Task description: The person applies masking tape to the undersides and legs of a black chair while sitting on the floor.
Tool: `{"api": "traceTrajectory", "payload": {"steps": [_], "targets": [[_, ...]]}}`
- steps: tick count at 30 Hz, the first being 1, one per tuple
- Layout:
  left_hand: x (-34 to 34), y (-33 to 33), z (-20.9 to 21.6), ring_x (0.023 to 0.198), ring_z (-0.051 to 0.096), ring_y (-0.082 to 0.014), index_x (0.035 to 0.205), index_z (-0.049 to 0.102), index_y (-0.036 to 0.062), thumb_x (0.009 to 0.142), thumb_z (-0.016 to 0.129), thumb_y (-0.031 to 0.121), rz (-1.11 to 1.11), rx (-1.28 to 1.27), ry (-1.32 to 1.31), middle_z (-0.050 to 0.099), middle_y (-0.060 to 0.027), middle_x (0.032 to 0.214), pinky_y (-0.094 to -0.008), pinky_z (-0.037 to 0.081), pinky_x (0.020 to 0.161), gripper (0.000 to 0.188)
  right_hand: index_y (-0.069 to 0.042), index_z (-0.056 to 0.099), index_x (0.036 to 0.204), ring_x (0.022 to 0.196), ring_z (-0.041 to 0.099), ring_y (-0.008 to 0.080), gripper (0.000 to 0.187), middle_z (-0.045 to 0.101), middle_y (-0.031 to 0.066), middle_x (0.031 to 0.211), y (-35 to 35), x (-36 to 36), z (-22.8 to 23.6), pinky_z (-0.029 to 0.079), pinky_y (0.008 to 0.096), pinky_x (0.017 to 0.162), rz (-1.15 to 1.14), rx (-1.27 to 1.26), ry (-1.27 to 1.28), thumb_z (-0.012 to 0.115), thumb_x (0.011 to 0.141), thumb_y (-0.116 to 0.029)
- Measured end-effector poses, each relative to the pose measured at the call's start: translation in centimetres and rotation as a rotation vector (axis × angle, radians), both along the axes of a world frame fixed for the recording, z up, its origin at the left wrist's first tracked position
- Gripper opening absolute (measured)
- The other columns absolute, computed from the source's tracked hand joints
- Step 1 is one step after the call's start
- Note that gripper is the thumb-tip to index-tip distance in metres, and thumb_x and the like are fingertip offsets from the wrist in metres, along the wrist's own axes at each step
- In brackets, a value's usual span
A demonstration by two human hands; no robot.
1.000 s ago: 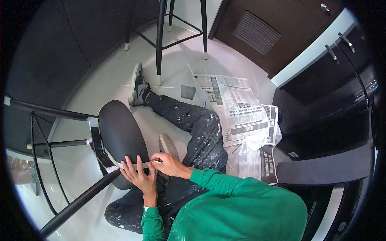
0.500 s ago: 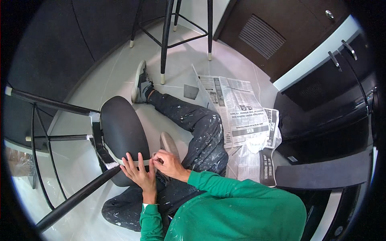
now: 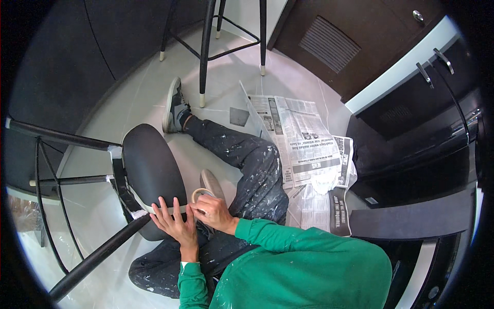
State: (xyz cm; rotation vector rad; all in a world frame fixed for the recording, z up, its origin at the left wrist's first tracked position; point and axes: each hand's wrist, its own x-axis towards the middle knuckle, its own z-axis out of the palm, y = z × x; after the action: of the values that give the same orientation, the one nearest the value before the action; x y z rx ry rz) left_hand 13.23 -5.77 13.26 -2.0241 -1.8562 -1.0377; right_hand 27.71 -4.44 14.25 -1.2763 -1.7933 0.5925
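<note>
A stool lies on its side at my left, its padded black seat [image 3: 154,162] facing me and its black legs [image 3: 100,253] stretching away to the left. My left hand [image 3: 180,226] rests against the seat's lower edge with fingers spread flat. Beside it, my right hand [image 3: 213,212] pinches a roll of masking tape [image 3: 194,194], whose pale ring shows above the fingers. A light strip of tape follows the seat's edge and passes under my left fingers. White wrapping [image 3: 138,213] sits where a leg meets the seat frame.
Newspaper sheets [image 3: 303,139] cover the floor to the right, with a crumpled white wad [image 3: 325,183] on them. Another black stool [image 3: 205,62] stands upright ahead. My paint-spotted trouser leg [image 3: 257,159] stretches between seat and newspapers. A brown vented door [image 3: 355,31] is at the far right.
The tape roll's ring now shows above my right hand, where it was mostly hidden before. Both hands stay at the seat's edge. The whole view has shifted slightly.
</note>
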Motion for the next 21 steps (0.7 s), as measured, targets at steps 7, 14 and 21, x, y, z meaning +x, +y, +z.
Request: {"api": "traceTrajectory", "payload": {"steps": [7,14,21], "targets": [[-0.6,0.2,-0.1,0.149,0.034,-0.0386,0.142,0.055,0.0197,0.091,0.075,0.035,-0.014,-0.027,0.005,0.042,-0.0158,0.159,-0.0576,0.023,0.122,0.057,-0.002,0.073,0.096,0.08,0.066,0.0314,0.012,0.066,0.0119,0.088,0.3,0.4,0.2,0.052,0.0409,0.07,0.036,-0.221,0.151,0.07,0.087,-0.01],[-1.0,0.3,-0.1,0.149,0.034,-0.0387,0.141,0.056,0.0201,0.09,0.076,0.036,-0.03,-0.035,0.004,0.042,-0.0168,0.159,-0.057,0.023,0.122,0.057,0.001,0.072,0.102,0.078,0.066,0.0266,0.017,0.067,0.014,0.091,0.5,0.3,-0.5,0.052,0.0376,0.071,0.071,-0.433,0.311,0.066,0.093,-0.011],[-0.6,0.3,0.1,0.148,0.035,-0.0402,0.138,0.059,0.0204,0.09,0.076,0.033,-0.023,-0.043,-0.01,0.042,-0.0183,0.158,-0.0577,0.023,0.121,0.052,0.0,0.07,0.11,0.081,0.065,0.0259,0.021,0.065,0.0152,0.098,-0.4,-0.4,-0.5,0.051,0.0382,0.07,-0.043,-0.309,0.285,0.068,0.092,-0.012]]}}
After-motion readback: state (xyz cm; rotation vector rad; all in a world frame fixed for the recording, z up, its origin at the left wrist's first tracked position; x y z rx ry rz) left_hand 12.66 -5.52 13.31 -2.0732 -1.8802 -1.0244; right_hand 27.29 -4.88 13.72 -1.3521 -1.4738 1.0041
